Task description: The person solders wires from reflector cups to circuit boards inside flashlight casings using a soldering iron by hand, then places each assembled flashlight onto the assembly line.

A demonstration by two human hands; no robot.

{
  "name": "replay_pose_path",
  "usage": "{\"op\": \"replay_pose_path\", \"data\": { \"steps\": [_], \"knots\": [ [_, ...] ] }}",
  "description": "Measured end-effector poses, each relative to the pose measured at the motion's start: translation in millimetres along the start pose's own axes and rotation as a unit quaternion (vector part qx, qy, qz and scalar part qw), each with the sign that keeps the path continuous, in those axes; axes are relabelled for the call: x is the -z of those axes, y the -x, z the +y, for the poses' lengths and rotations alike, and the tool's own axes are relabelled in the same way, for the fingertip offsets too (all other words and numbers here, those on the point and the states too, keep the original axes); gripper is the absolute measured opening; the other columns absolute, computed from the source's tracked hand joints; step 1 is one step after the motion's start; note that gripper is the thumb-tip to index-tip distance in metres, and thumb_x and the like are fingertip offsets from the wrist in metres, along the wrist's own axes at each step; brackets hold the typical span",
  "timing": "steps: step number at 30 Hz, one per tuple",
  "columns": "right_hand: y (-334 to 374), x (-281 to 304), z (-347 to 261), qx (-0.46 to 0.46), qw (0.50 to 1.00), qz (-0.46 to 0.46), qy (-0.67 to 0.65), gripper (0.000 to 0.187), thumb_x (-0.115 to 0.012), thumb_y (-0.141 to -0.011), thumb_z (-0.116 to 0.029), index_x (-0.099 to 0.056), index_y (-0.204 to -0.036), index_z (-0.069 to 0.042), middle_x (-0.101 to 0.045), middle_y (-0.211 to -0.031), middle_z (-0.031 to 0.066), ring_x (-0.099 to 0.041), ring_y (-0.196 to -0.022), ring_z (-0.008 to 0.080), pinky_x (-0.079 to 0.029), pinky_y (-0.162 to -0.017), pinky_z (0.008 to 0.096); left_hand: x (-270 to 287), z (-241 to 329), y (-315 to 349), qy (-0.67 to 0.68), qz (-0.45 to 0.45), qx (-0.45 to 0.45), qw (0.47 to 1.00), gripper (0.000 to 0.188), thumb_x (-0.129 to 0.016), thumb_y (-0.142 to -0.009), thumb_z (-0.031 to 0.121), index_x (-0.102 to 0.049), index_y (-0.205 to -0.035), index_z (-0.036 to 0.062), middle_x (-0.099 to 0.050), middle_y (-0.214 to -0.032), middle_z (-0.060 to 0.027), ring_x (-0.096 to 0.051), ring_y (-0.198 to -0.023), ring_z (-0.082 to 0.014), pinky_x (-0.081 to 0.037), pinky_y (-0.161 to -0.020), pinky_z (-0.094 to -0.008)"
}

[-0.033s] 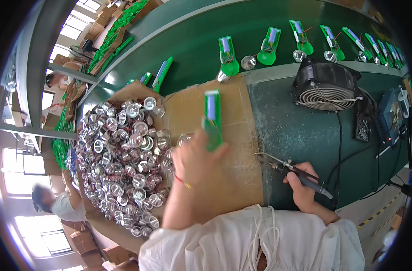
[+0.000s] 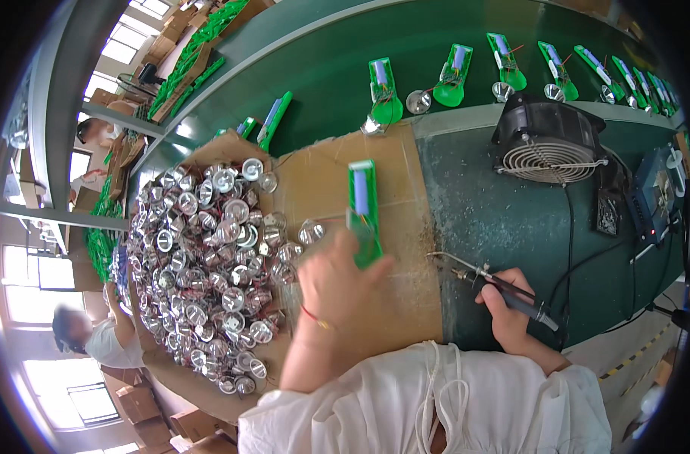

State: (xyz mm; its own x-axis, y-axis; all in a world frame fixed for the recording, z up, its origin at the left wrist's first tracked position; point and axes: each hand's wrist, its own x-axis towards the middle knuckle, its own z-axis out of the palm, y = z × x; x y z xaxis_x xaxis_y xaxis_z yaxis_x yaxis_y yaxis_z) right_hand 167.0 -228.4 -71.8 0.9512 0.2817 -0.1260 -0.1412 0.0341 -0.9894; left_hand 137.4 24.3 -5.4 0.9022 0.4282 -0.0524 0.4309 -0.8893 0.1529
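Your right hand (image 2: 508, 314) is closed around a slim, dark-handled soldering tool with a thin, bent metal tip (image 2: 528, 306), gripped well back from the tip, probably to keep your fingers off its hot end. That tip points left, over the edge of the flat brown cardboard sheet (image 2: 402, 303), near the long green plastic housing with a pale violet cylinder inside (image 2: 369, 219). The housing lies on the cardboard in front of you, its wider end toward your body — likely so that end is easy to reach. Your left hand (image 2: 337, 268) is over that end, thumb spread from the fingers; blur hides whether it grips or merely touches. The heap of shiny silver cup-shaped reflectors (image 2: 209, 265) sits on your left, presumably for that hand to pick from, while the black fan with a round wire guard (image 2: 553, 144) stands on the green bench (image 2: 481, 204) beyond the tool, perhaps to move fumes.
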Motion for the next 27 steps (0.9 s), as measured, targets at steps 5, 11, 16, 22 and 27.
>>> {"op": "replay_pose_path", "data": {
  "steps": [5,11,16,22,27],
  "knots": [
    [2.4,-3.4,4.8,0.053,0.999,0.002,0.005,0.016,-0.064,-0.085,-0.012,-0.053,-0.087,0.001,-0.062,-0.069,0.0077,-0.057,-0.063,0.0099,-0.046,-0.059,0.0244,-1.3,-31.7,44.7,0.190,0.097,0.071,0.974,0.038,-0.077,-0.069,0.037,-0.058,-0.084,0.0076,-0.060,-0.064,-0.0082,-0.060,-0.055,-0.0272,-0.048,-0.053,-0.0394],
    [7.1,-10.1,9.7,0.104,0.994,0.008,0.015,0.016,-0.063,-0.086,-0.012,-0.054,-0.086,0.001,-0.062,-0.070,0.0082,-0.058,-0.063,0.0104,-0.047,-0.059,0.0244,-18.0,-64.0,-27.6,-0.046,0.243,-0.144,0.958,0.034,-0.070,-0.072,0.011,-0.062,-0.105,0.0069,-0.061,-0.101,-0.0089,-0.051,-0.109,-0.0307,-0.043,-0.086,-0.0391],
    [12.2,-8.9,8.3,0.113,0.993,0.026,0.014,0.016,-0.064,-0.085,-0.011,-0.054,-0.087,0.001,-0.062,-0.070,0.0078,-0.058,-0.064,0.0102,-0.046,-0.059,0.0236,-18.7,-67.2,-40.4,0.250,0.193,-0.028,0.948,0.009,-0.065,-0.079,0.010,-0.067,-0.081,0.0010,-0.068,-0.083,-0.0099,-0.063,-0.085,-0.0244,-0.048,-0.077,-0.0344],
    [16.0,-17.1,-8.0,0.139,0.988,-0.042,0.047,0.017,-0.066,-0.083,-0.010,-0.055,-0.091,0.001,-0.063,-0.073,0.0069,-0.057,-0.065,0.0078,-0.045,-0.060,0.0215,-27.8,-52.3,48.2,0.449,0.036,0.092,0.888,0.016,-0.064,-0.084,0.013,-0.067,-0.084,-0.0029,-0.068,-0.072,-0.0085,-0.060,-0.060,-0.0084,-0.047,-0.056,-0.0233],
    [12.7,-42.6,-9.3,0.126,0.986,-0.099,0.048,0.018,-0.068,-0.081,-0.007,-0.056,-0.091,0.001,-0.061,-0.073,0.0031,-0.054,-0.063,0.0043,-0.043,-0.056,0.0201,-46.0,-32.5,60.9,0.480,-0.015,0.161,0.862,0.018,-0.069,-0.081,0.015,-0.066,-0.079,-0.0023,-0.067,-0.074,-0.0094,-0.060,-0.059,-0.0122,-0.048,-0.056,-0.0275]
  ]
}}
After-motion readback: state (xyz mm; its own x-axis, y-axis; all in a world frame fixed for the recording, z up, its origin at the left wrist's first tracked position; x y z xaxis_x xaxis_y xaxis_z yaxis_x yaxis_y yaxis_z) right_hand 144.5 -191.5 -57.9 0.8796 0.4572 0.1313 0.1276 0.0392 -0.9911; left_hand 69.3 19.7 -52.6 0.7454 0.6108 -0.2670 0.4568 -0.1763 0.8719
